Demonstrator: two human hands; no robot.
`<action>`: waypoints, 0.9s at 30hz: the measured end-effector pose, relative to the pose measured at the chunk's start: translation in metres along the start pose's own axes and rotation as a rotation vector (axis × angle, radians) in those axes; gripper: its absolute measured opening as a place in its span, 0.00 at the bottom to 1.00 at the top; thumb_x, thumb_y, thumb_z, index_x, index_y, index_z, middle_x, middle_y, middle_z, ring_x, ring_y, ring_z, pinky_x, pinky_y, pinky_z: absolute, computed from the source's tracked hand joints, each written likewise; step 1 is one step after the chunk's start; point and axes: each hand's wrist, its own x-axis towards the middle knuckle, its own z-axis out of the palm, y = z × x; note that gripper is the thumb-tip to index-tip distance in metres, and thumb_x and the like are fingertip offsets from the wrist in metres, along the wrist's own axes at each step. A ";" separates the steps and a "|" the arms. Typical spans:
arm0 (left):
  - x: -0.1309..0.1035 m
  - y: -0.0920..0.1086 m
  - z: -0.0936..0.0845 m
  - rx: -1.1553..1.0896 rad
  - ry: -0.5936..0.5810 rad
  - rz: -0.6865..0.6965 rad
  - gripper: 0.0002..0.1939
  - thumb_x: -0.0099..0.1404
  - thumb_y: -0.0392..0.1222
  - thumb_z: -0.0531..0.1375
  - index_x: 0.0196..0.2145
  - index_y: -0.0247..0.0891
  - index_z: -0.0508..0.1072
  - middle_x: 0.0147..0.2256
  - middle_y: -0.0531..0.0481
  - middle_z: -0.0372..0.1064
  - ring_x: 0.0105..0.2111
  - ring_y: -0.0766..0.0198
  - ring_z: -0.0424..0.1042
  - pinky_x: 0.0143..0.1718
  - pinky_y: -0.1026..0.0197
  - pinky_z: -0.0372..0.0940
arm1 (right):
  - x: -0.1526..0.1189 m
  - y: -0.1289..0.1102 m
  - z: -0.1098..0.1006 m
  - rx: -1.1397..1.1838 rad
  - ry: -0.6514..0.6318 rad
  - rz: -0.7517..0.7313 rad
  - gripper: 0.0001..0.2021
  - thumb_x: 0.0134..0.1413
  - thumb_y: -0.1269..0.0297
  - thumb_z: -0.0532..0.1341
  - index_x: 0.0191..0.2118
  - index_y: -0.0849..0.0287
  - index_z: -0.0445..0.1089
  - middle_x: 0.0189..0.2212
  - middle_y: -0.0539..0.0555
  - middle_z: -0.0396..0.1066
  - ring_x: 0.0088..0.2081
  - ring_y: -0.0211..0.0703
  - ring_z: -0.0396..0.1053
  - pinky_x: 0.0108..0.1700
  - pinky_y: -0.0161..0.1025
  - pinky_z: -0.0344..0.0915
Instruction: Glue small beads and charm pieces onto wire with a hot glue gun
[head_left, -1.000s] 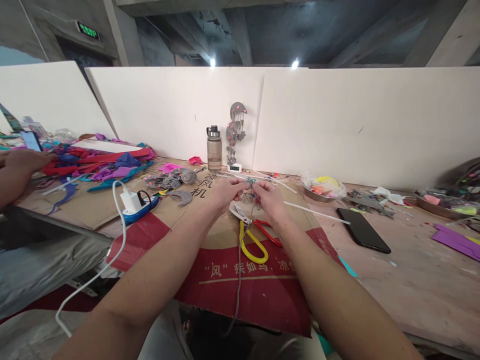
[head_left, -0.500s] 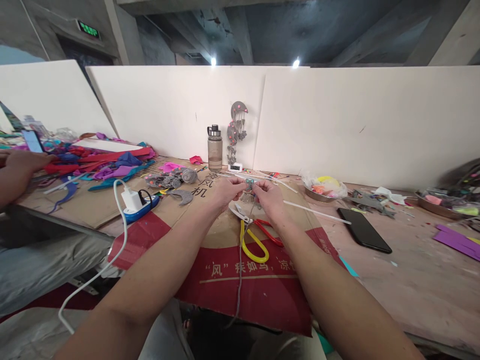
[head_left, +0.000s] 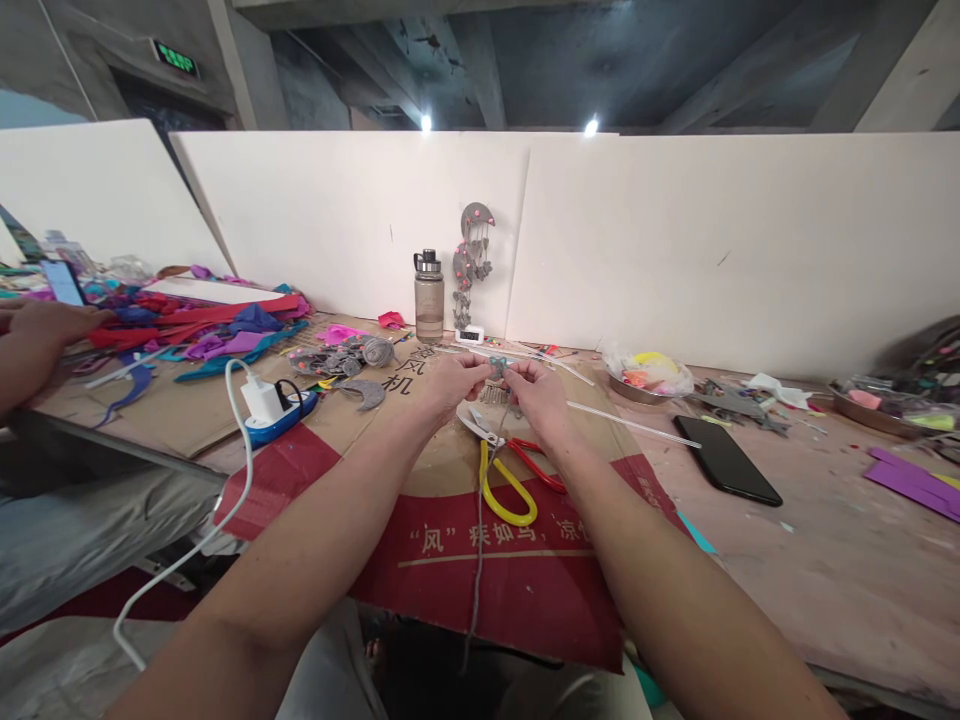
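Between my two hands is a small grey-green felt piece (head_left: 499, 368), pinched from both sides above the cardboard. My left hand (head_left: 459, 382) is closed on its left edge, and my right hand (head_left: 534, 388) grips its right edge. A grey yarn (head_left: 481, 540) runs down from the fingers, over the scissors and past the front edge of the cardboard (head_left: 517, 590). Just below my hands lie scissors with one yellow and one red handle (head_left: 508, 490), blades apart. Fingertips hide part of the felt piece.
A drink bottle (head_left: 430, 300) and a small digital clock (head_left: 469, 336) stand by the white board. Left are a power strip (head_left: 279, 420), grey felt pieces (head_left: 337, 355) and another person's hand (head_left: 56, 325). On the right lie a phone (head_left: 729, 460) and a bowl (head_left: 637, 388).
Almost nothing differs. Both hands keep their pinch in the same spot, and the loose end of the yarn hangs slightly differently at the front edge.
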 end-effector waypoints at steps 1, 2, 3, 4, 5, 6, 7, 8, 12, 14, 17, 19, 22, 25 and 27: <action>0.000 0.000 -0.001 -0.018 -0.020 -0.011 0.13 0.50 0.46 0.63 0.20 0.35 0.65 0.15 0.57 0.56 0.15 0.76 0.52 0.18 0.67 0.45 | 0.000 0.000 0.000 -0.001 0.003 0.000 0.11 0.43 0.55 0.61 0.28 0.58 0.67 0.22 0.47 0.68 0.21 0.33 0.57 0.26 0.33 0.55; 0.000 0.001 -0.001 -0.034 -0.033 -0.022 0.14 0.50 0.46 0.64 0.20 0.35 0.65 0.16 0.57 0.56 0.15 0.75 0.52 0.18 0.67 0.46 | 0.000 0.000 0.000 -0.002 0.004 -0.002 0.11 0.43 0.55 0.60 0.27 0.58 0.67 0.22 0.47 0.68 0.21 0.33 0.57 0.26 0.32 0.55; 0.000 0.001 -0.002 -0.047 -0.038 -0.031 0.14 0.50 0.47 0.64 0.21 0.35 0.66 0.16 0.57 0.57 0.16 0.75 0.53 0.18 0.67 0.46 | 0.000 0.000 -0.001 -0.001 0.004 -0.004 0.11 0.42 0.55 0.60 0.27 0.58 0.67 0.22 0.46 0.67 0.21 0.33 0.57 0.26 0.32 0.55; 0.001 0.000 -0.003 -0.054 -0.038 -0.038 0.14 0.49 0.47 0.65 0.21 0.35 0.66 0.16 0.56 0.57 0.16 0.75 0.53 0.18 0.67 0.46 | 0.000 -0.001 -0.001 0.001 0.004 -0.007 0.11 0.42 0.55 0.60 0.27 0.58 0.67 0.22 0.46 0.67 0.21 0.33 0.57 0.26 0.32 0.55; 0.001 0.000 -0.003 -0.057 -0.036 -0.040 0.14 0.49 0.47 0.65 0.21 0.35 0.67 0.16 0.56 0.57 0.16 0.75 0.53 0.18 0.67 0.46 | 0.000 -0.001 -0.001 0.004 0.004 -0.010 0.11 0.42 0.55 0.60 0.27 0.58 0.67 0.21 0.46 0.66 0.21 0.33 0.57 0.26 0.32 0.55; 0.002 -0.001 -0.004 -0.057 -0.038 -0.038 0.14 0.49 0.47 0.65 0.22 0.35 0.67 0.16 0.56 0.57 0.16 0.75 0.53 0.18 0.68 0.46 | 0.000 -0.001 -0.001 0.005 0.003 -0.011 0.11 0.42 0.55 0.60 0.27 0.58 0.67 0.21 0.46 0.66 0.21 0.33 0.57 0.26 0.32 0.55; 0.002 -0.002 -0.004 -0.056 -0.042 -0.034 0.14 0.49 0.47 0.65 0.22 0.35 0.67 0.16 0.56 0.57 0.16 0.75 0.53 0.18 0.68 0.45 | 0.000 -0.001 -0.001 0.005 0.000 -0.010 0.11 0.43 0.55 0.60 0.28 0.58 0.67 0.21 0.46 0.66 0.21 0.33 0.57 0.26 0.32 0.55; 0.002 -0.002 -0.005 -0.054 -0.049 -0.027 0.14 0.49 0.47 0.65 0.21 0.35 0.67 0.17 0.56 0.57 0.16 0.75 0.53 0.18 0.68 0.45 | 0.000 -0.001 -0.001 0.004 -0.003 -0.009 0.10 0.43 0.56 0.60 0.28 0.58 0.67 0.22 0.46 0.67 0.21 0.33 0.57 0.26 0.32 0.55; 0.001 -0.002 -0.004 -0.012 -0.050 -0.003 0.13 0.50 0.45 0.64 0.20 0.35 0.65 0.16 0.57 0.56 0.16 0.75 0.52 0.18 0.67 0.45 | -0.001 -0.001 0.000 -0.006 -0.012 -0.012 0.10 0.43 0.56 0.60 0.28 0.59 0.67 0.23 0.47 0.68 0.22 0.32 0.58 0.26 0.32 0.56; 0.000 -0.001 -0.002 0.033 -0.012 0.016 0.12 0.50 0.43 0.62 0.19 0.36 0.64 0.16 0.57 0.55 0.16 0.75 0.51 0.18 0.67 0.45 | -0.001 -0.001 0.000 0.003 -0.023 -0.014 0.11 0.43 0.56 0.60 0.29 0.59 0.67 0.23 0.47 0.67 0.21 0.32 0.57 0.26 0.32 0.56; 0.002 -0.001 -0.003 0.107 0.091 0.056 0.10 0.50 0.41 0.61 0.18 0.36 0.63 0.15 0.58 0.54 0.15 0.75 0.49 0.19 0.67 0.45 | -0.002 0.000 0.002 0.036 -0.056 0.006 0.13 0.43 0.56 0.62 0.33 0.58 0.67 0.23 0.46 0.68 0.21 0.32 0.58 0.26 0.32 0.57; 0.005 -0.003 -0.007 0.161 0.169 0.103 0.08 0.49 0.40 0.60 0.19 0.36 0.65 0.15 0.59 0.54 0.16 0.75 0.50 0.19 0.67 0.45 | -0.003 0.000 0.003 0.065 -0.103 0.033 0.14 0.42 0.56 0.63 0.34 0.58 0.67 0.22 0.45 0.68 0.21 0.32 0.59 0.26 0.32 0.57; 0.010 -0.005 -0.017 0.262 0.277 0.203 0.04 0.49 0.38 0.60 0.21 0.35 0.68 0.18 0.58 0.58 0.18 0.74 0.52 0.21 0.67 0.47 | -0.002 0.001 0.002 0.092 -0.193 0.063 0.12 0.41 0.57 0.63 0.30 0.59 0.67 0.22 0.45 0.67 0.20 0.31 0.58 0.25 0.32 0.56; 0.014 -0.005 -0.028 0.303 0.363 0.240 0.04 0.49 0.37 0.59 0.21 0.35 0.68 0.17 0.58 0.58 0.18 0.74 0.53 0.21 0.68 0.47 | 0.000 0.004 -0.001 0.073 -0.273 0.092 0.11 0.42 0.57 0.63 0.27 0.59 0.67 0.21 0.46 0.68 0.19 0.30 0.56 0.23 0.31 0.54; 0.016 -0.004 -0.033 0.274 0.371 0.207 0.05 0.50 0.37 0.60 0.20 0.35 0.68 0.16 0.58 0.57 0.17 0.74 0.52 0.20 0.67 0.47 | 0.004 0.006 -0.005 0.029 -0.303 0.106 0.12 0.44 0.55 0.62 0.26 0.59 0.67 0.22 0.47 0.68 0.19 0.30 0.56 0.22 0.31 0.53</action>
